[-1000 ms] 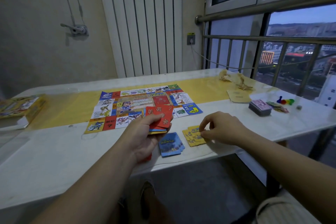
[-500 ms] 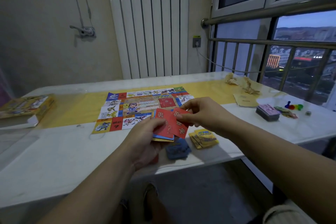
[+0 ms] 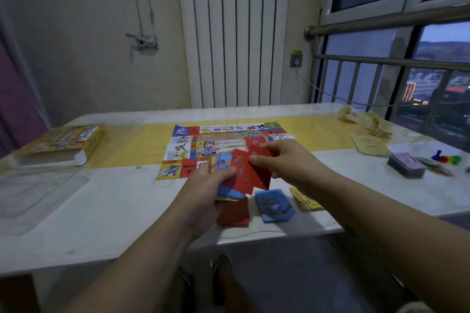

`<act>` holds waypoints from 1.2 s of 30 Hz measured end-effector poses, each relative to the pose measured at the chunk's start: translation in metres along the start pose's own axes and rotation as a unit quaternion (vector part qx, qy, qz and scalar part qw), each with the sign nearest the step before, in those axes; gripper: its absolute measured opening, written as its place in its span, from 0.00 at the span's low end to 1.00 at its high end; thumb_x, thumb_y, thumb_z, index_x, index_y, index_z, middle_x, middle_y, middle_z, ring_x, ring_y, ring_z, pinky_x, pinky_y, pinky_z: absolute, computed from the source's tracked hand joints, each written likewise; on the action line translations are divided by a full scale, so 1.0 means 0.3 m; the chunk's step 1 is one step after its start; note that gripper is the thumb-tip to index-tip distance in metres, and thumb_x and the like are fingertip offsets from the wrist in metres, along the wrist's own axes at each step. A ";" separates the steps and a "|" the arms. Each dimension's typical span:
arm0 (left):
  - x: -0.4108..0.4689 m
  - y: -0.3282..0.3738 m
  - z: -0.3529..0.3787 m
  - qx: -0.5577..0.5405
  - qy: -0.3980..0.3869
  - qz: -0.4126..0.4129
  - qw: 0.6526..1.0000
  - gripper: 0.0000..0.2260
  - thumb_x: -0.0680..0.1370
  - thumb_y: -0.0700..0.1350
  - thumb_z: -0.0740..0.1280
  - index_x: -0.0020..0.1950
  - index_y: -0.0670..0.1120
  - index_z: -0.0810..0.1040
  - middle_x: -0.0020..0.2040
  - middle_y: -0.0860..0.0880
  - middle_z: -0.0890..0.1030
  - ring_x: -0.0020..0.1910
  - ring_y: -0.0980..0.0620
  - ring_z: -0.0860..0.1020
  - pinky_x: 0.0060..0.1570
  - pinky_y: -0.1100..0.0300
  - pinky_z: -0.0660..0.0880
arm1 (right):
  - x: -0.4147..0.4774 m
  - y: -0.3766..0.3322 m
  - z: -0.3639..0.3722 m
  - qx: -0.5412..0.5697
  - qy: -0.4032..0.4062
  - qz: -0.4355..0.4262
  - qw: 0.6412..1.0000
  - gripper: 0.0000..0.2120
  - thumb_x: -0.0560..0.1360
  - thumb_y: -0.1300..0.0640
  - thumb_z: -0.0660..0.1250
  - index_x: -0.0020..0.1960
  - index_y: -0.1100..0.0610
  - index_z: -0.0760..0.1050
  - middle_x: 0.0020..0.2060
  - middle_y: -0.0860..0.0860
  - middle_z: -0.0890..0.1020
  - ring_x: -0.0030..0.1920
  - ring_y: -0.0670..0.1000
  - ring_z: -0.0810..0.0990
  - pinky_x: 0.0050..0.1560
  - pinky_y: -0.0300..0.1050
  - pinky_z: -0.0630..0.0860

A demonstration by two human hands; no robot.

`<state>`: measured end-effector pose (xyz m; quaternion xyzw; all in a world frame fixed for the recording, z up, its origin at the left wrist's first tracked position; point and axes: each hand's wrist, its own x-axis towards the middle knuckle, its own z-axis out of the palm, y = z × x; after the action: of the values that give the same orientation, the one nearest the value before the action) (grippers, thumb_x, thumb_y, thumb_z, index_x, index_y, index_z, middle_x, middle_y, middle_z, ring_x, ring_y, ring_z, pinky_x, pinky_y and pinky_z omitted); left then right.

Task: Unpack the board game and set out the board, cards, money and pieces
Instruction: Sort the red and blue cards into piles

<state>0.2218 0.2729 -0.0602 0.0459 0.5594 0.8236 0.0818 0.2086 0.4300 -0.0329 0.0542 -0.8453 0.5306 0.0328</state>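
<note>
The colourful game board (image 3: 198,145) lies flat on the table's yellow strip. My left hand (image 3: 206,185) grips a fanned stack of red, blue and yellow cards (image 3: 241,173) just above the table's front part. My right hand (image 3: 284,160) pinches the top red card (image 3: 262,170) of that fan. On the table below them lie a red card pile (image 3: 234,212), a blue card pile (image 3: 274,204) and a yellow card pile (image 3: 305,201). To the right sit a deck of play money (image 3: 407,165) and coloured pawns (image 3: 447,159).
The yellow game box (image 3: 63,140) rests at the table's left, with a clear plastic sheet (image 3: 35,190) in front of it. A booklet (image 3: 371,147) and crumpled wrapping (image 3: 366,122) lie at the back right. A railing and window stand to the right.
My right hand left the yellow pile, rose to the fan in my left hand and took hold of a red card. The view shifted slightly right and up.
</note>
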 end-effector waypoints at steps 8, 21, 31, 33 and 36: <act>-0.003 0.044 -0.159 -0.053 0.057 0.039 0.996 0.11 0.78 0.33 0.59 0.57 0.42 0.75 0.39 0.46 0.84 0.35 0.54 0.83 0.30 0.64 0.78 | 0.019 -0.027 0.063 0.001 -0.040 0.028 0.999 0.08 0.73 0.58 0.71 0.51 0.53 0.77 0.42 0.48 0.81 0.41 0.42 0.79 0.38 0.33 0.74; -0.016 0.013 -0.178 -0.035 0.067 0.013 0.997 0.12 0.73 0.33 0.67 0.55 0.44 0.76 0.45 0.44 0.83 0.38 0.49 0.82 0.34 0.58 0.79 | 0.005 -0.022 0.157 -0.117 0.028 -0.127 0.984 0.12 0.76 0.50 0.66 0.58 0.51 0.78 0.46 0.44 0.80 0.42 0.37 0.75 0.42 0.32 0.71; -0.010 0.011 -0.087 -0.039 0.000 0.006 0.999 0.12 0.75 0.31 0.64 0.55 0.43 0.76 0.48 0.42 0.83 0.42 0.47 0.82 0.33 0.59 0.80 | -0.006 -0.048 0.038 0.055 -0.066 -0.017 0.996 0.08 0.72 0.66 0.70 0.48 0.59 0.73 0.31 0.53 0.77 0.29 0.46 0.77 0.30 0.36 0.73; 0.004 0.010 -0.071 -0.015 0.020 0.017 1.000 0.10 0.75 0.32 0.66 0.52 0.45 0.77 0.44 0.44 0.84 0.39 0.50 0.83 0.31 0.61 0.79 | -0.023 -0.045 0.007 0.072 -0.107 0.011 0.992 0.16 0.72 0.69 0.69 0.55 0.58 0.70 0.36 0.57 0.76 0.31 0.49 0.80 0.32 0.38 0.77; 0.022 -0.002 -0.041 0.031 0.024 0.025 0.999 0.10 0.73 0.33 0.68 0.51 0.45 0.77 0.41 0.45 0.84 0.38 0.49 0.83 0.36 0.57 0.80 | -0.061 -0.051 -0.026 -0.109 -0.157 -0.005 0.982 0.24 0.73 0.66 0.68 0.62 0.47 0.66 0.45 0.52 0.78 0.36 0.50 0.83 0.38 0.41 0.80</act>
<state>0.2131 0.2630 -0.0653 0.0420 0.5851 0.8085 0.0464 0.2287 0.4315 -0.0179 0.1371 -0.8923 0.4201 -0.0924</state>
